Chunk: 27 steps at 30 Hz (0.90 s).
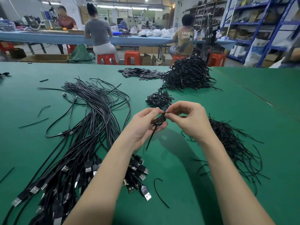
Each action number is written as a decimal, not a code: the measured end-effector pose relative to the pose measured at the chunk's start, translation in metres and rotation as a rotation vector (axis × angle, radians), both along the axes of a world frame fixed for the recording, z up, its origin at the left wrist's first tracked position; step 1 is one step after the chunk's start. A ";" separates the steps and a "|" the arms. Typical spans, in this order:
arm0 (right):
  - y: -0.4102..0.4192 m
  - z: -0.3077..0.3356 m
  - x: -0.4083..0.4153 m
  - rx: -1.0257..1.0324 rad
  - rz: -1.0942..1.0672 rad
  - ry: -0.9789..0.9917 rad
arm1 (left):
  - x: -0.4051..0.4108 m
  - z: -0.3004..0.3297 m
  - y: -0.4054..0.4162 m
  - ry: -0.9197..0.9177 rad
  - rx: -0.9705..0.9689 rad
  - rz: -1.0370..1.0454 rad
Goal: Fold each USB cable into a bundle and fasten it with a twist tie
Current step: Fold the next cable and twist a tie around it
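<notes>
USB cable bundle (158,121), black, folded into a small coil, is held above the green table (243,111) at centre, between the two hands. Head view, the only view: the bundle is cradled in the curled fingers of the left hand (144,127), with one loose black tail hanging from it toward the near side. The right hand (190,118) is closed in a pinch, thumb and forefinger meeting at the top of the bundle on what appears to be a twist tie (164,113); the tie itself is too thin and dark to be told apart from the cable with certainty. Unfolded cables (90,127) are laid in a long sheaf at left, plugs toward the near edge. Loose twist ties (233,143) are heaped at right, just beyond the right wrist. Finished bundles (159,99) are set in a small pile just beyond the hands, with a larger heap (188,75) farther off. The step in hand is judged to be the fastening. For a sound result, the coil should be kept squeezed flat by the left hand while the tie ends are crossed tight against the middle of the coil and twisted several turns; slack in the hold would likely let the loops spring apart. The hanging tail should be tucked in if it belongs to the cable.
</notes>
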State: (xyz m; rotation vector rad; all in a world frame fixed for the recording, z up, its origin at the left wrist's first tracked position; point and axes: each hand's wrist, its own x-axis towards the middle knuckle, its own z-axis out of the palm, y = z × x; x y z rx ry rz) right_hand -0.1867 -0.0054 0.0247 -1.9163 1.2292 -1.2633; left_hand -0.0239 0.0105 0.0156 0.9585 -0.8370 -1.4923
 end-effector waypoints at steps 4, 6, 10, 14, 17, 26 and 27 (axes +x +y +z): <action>0.001 0.001 0.003 -0.028 0.049 0.039 | 0.009 -0.002 0.001 0.099 0.126 -0.068; 0.001 0.002 0.003 -0.033 0.041 0.048 | 0.013 -0.002 0.002 0.147 0.164 -0.114; 0.002 0.006 0.002 0.004 0.055 0.037 | 0.015 -0.006 0.000 0.196 0.164 -0.136; 0.002 0.010 -0.003 0.102 0.101 -0.067 | 0.009 -0.007 0.000 0.152 0.037 -0.106; 0.002 0.012 -0.002 0.361 0.220 -0.410 | 0.007 -0.004 0.001 0.059 -0.206 -0.042; 0.000 -0.004 0.001 0.909 0.325 -0.879 | 0.014 -0.003 0.002 -0.447 -0.587 -0.009; -0.001 -0.004 0.003 0.815 0.296 -0.791 | 0.015 -0.004 0.002 -0.436 -0.553 0.015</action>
